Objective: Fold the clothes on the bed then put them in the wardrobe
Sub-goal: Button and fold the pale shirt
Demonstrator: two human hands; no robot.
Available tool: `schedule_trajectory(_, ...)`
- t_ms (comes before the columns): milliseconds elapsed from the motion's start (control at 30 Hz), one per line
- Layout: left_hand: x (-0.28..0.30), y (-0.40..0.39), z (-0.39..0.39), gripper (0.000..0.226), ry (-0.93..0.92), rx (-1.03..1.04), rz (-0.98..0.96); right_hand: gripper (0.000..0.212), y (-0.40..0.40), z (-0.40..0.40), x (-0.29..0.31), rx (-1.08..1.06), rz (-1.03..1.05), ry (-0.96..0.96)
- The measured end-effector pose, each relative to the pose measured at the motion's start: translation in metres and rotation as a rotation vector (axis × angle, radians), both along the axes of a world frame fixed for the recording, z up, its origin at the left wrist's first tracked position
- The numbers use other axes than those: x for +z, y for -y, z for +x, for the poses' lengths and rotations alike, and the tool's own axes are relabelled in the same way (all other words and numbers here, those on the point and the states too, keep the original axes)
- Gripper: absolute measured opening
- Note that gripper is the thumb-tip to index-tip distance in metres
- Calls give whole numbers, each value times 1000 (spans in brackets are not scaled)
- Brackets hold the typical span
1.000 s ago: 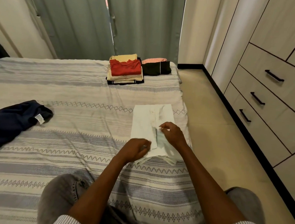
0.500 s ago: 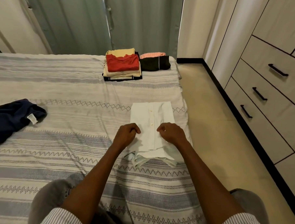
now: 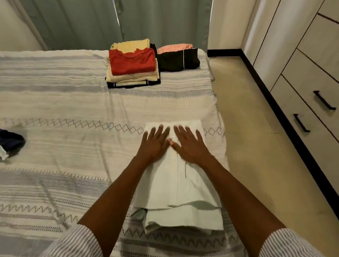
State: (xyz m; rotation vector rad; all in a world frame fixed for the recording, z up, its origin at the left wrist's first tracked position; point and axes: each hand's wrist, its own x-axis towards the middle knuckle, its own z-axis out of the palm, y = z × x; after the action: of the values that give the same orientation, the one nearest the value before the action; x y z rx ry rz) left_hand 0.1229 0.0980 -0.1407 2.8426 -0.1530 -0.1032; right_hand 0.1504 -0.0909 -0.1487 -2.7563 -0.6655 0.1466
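A pale white shirt (image 3: 179, 189), already folded into a long narrow shape with its button placket running down the middle, lies on the bed (image 3: 68, 108) at lower centre of the frame, close to the bed's right edge. Both hands lie flat on its far end: the left hand (image 3: 154, 144) and the right hand (image 3: 189, 146) rest side by side, fingers straight and spread, palms down on the cloth, thumbs nearly meeting over the placket, so neither grip is closed on anything. Striped sleeves show at the bottom corners of the frame. Toward the upper centre of the frame, at the far end of the bed, stands a stack of folded clothes (image 3: 133, 76) with a red garment (image 3: 132, 62) on top and a yellow one behind it. Just right of the stack sits a folded black garment (image 3: 178, 60) with a pink one (image 3: 175, 48) behind it. At the left edge of the frame a dark navy garment (image 3: 0, 146) lies crumpled and unfolded, a white label showing. Grey-green curtains (image 3: 92, 18) hang beyond the bed, and the wardrobe (image 3: 312, 76), with black-handled drawers, fills the right side across a strip of tan floor (image 3: 252, 122).
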Motion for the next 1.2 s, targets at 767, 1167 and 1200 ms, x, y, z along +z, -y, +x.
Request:
schedule_trajectory(767,31,-27,110,46,-213,-7,254,52,22,119,34,-94,-268,-89)
schedule_trajectory(1167,113,-40,5,25,-78,-57,-155,44,39,22,123,-15,-46,2)
schedule_trajectory(1200,114,-40,-3,25,-55,-63,-138,36,40,16,124,9,-82,11)
